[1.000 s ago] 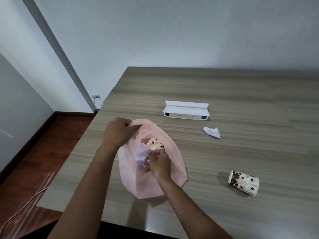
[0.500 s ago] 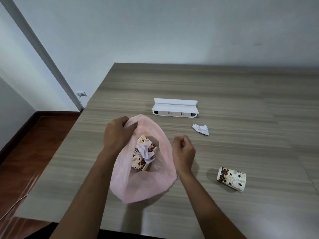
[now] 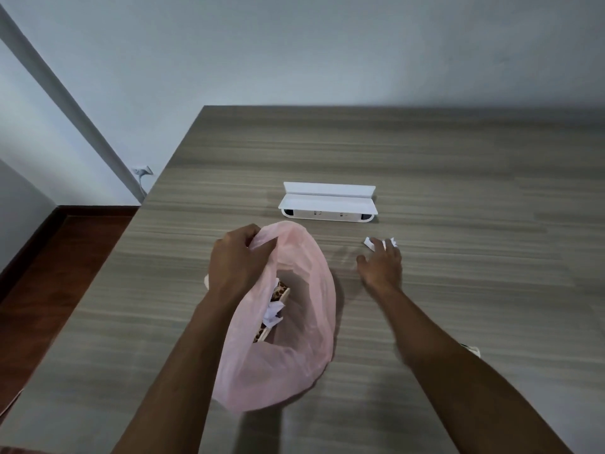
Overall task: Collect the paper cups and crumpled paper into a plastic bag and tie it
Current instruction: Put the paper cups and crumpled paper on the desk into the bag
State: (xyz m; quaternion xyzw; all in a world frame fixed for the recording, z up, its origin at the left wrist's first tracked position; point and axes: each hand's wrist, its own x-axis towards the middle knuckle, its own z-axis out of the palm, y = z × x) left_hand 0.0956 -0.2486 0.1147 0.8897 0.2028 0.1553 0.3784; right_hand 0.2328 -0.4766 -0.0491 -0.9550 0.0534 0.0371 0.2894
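Note:
A pink plastic bag lies open on the wooden table. My left hand grips its rim at the upper left and holds the mouth open. Inside the bag I see a brown-patterned paper cup and a piece of white crumpled paper. My right hand is spread out over the table right of the bag, fingers reaching onto another piece of crumpled paper. A sliver of a second cup peeks out from behind my right forearm.
A white box with its lid open stands beyond the bag. The table's left edge drops to a red-brown floor. A wall socket with a plug is on the wall at left.
My right hand left the bag after dropping the white paper inside, then moved right and forward to the crumpled paper on the table, opening its fingers. My left hand kept its hold on the rim.

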